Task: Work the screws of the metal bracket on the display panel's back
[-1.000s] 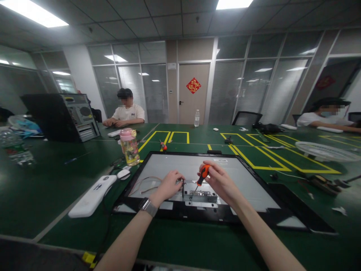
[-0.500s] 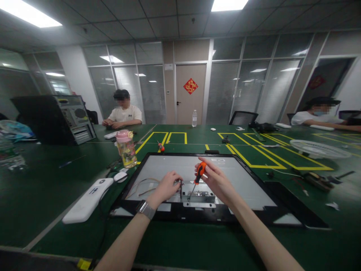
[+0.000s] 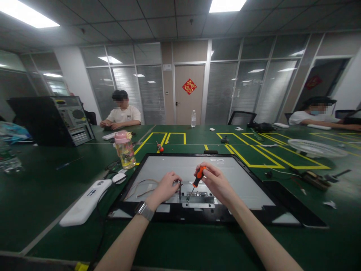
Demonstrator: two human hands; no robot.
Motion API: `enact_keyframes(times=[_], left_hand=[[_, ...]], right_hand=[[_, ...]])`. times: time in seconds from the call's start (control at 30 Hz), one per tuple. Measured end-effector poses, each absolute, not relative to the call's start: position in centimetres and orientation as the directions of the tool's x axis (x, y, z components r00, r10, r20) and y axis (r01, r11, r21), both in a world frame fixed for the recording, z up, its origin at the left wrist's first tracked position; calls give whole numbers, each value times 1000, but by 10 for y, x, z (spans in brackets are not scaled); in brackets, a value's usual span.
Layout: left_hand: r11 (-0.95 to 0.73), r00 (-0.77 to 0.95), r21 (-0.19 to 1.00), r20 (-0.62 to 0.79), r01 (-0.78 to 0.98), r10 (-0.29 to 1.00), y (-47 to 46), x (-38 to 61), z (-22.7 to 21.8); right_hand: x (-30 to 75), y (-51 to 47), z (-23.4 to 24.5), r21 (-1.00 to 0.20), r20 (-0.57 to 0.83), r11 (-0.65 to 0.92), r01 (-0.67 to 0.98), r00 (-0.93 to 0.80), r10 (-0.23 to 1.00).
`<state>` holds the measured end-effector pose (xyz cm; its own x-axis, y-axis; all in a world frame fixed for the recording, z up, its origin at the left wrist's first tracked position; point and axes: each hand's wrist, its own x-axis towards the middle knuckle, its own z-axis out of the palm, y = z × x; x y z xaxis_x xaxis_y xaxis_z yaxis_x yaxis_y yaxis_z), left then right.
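Observation:
A monitor panel (image 3: 239,177) lies face down on the green table, its grey metal back up inside a black frame. My right hand (image 3: 216,182) is closed round an orange-handled screwdriver (image 3: 197,178), whose tip points down onto a small metal bracket (image 3: 199,195) near the panel's front edge. My left hand (image 3: 166,185), with a watch on its wrist, has its fingers curled against the left end of that bracket; what they pinch is hidden. Thin wires (image 3: 143,186) loop over the panel to the left of that hand.
A white elongated device (image 3: 84,202) and a mouse (image 3: 119,177) lie left of the panel, with a pink-lidded bottle (image 3: 124,148) behind. A computer case (image 3: 53,120) stands far left. Another screwdriver (image 3: 160,147) lies farther back. A fan grille (image 3: 316,147) sits right. Two people sit across the table.
The view has shifted slightly. My right hand has lowered and tilted the screwdriver a little on the bracket. My left hand stays at the bracket's left end.

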<state>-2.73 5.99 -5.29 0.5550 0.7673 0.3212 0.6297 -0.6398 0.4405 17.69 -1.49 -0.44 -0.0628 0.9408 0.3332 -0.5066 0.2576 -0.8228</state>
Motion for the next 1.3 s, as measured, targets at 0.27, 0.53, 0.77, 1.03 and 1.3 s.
enact_keyframes(times=[0.27,0.53,0.77,1.03,1.3], left_hand=[[-629,551,453,309,631,775,61,-27,-53],[-626,550,453,303,635,778,63,-27,-56],[-628,551,465,309,624,775,59,-27,-51],[-624,549,469,304,625,778,60,-27,-50],[-612,543,480,292,629,787,59,-27,-48]], right_hand=[[176,-16,-2,-810,338,259,-526,-59,939],[179,-16,-2,-806,347,264,-529,-61,936],[178,-16,0,-809,356,254,-530,-98,929],[177,-15,-3,-811,356,242,-532,-121,927],[176,-15,-5,-796,313,220,-564,-72,947]])
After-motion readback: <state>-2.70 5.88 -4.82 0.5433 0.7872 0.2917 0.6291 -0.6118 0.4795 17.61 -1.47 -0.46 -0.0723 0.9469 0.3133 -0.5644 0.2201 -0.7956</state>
